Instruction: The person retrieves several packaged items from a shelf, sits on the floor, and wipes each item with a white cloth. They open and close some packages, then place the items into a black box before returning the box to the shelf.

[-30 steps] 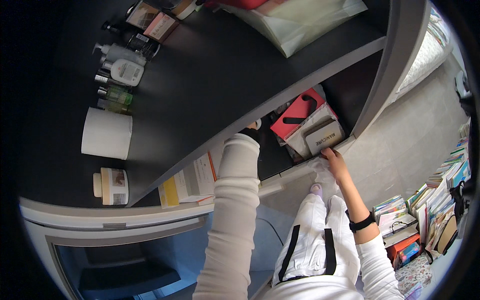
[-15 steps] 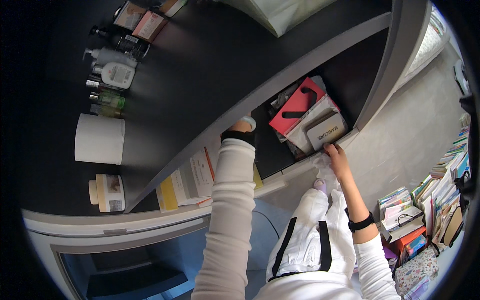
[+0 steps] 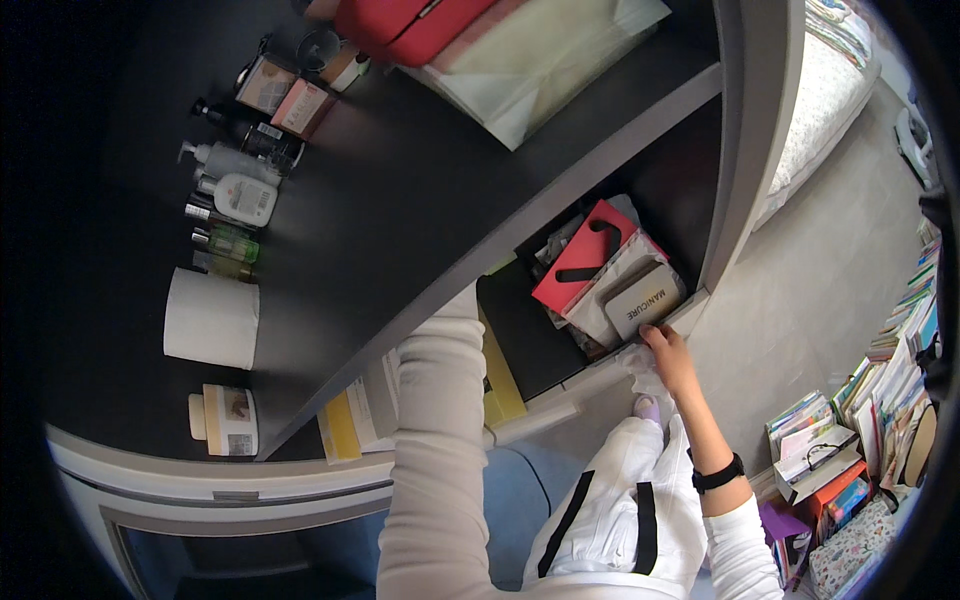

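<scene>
In the head view, a dark shelf unit is seen from above, with the lower compartment being reached into. The left hand is hidden beneath the upper shelf (image 3: 400, 190), so whether it is spread or closed cannot be told; only the left sleeve (image 3: 437, 440) is seen, extended into the compartment beside a yellow folder (image 3: 503, 385). By the right hand (image 3: 668, 362), crumpled clear plastic (image 3: 641, 368) is pinched between bent fingers at the front edge of the compartment. The fingertips are placed at the lower corner of a pale case (image 3: 645, 298) with dark lettering; whether it is touched cannot be made out. The case is tilted among white packets (image 3: 600, 297), next to a red box (image 3: 585, 255) marked by two black strips. A black band (image 3: 718, 474) is worn on the right forearm.

On the upper shelf, a white roll (image 3: 211, 318), a pale jar (image 3: 228, 420) and several bottles (image 3: 245, 200) are lined up at the left, while a translucent bag (image 3: 545, 75) is laid near a red case (image 3: 415, 25). On the floor at the right, books (image 3: 860, 400) are stacked.
</scene>
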Motion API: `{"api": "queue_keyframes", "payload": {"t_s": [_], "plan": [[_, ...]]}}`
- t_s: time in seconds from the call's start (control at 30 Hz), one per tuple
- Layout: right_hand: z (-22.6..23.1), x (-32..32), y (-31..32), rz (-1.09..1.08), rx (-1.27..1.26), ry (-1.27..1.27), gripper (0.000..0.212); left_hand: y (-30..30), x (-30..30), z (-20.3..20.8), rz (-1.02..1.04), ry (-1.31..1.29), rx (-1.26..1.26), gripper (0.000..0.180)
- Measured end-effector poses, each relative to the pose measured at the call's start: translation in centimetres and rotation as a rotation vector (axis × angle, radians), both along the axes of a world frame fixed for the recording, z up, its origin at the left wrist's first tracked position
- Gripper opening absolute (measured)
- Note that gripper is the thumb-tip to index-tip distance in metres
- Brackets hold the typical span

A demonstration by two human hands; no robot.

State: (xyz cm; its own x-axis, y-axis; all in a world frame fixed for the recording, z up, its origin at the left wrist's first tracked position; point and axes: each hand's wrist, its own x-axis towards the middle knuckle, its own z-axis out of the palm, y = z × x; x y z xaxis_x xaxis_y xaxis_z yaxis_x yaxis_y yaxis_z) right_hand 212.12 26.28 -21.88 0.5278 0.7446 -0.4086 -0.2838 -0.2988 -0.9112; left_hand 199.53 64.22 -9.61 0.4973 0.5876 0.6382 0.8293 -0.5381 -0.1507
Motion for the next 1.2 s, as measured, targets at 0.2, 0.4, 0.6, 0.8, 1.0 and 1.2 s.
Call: {"api": "queue_keyframes", "payload": {"t_s": [0.2, 0.4, 0.6, 0.8, 1.0, 1.2], "plan": [[0.0, -0.3, 0.0, -0.010, -0.038, 0.001, 0.046, -0.5, -0.4, 0.6, 0.019, -0.018, 0.000, 0.042], [0.1, -0.7, 0.1, -0.054, 0.002, -0.020, 0.045, -0.8, -1.3, 1.0, 0.023, -0.042, 0.012, 0.038], [-0.7, -0.8, 0.1, -0.053, -0.006, -0.032, 0.046, -0.7, -2.0, 1.5, 0.023, -0.061, 0.019, 0.035], [-0.8, -0.8, 0.0, -0.022, -0.032, -0.051, 0.049, -1.4, -3.3, 2.5, 0.028, -0.086, 0.040, 0.031], [-0.7, -0.9, 0.0, -0.056, -0.012, -0.049, 0.057, -4.0, -4.8, 4.0, 0.053, -0.141, 0.084, 0.028], [-1.2, -1.3, -1.7, 0.033, -0.055, -0.016, 0.068, -9.8, -5.7, 6.2, 0.087, -0.235, 0.157, 0.024]]}}
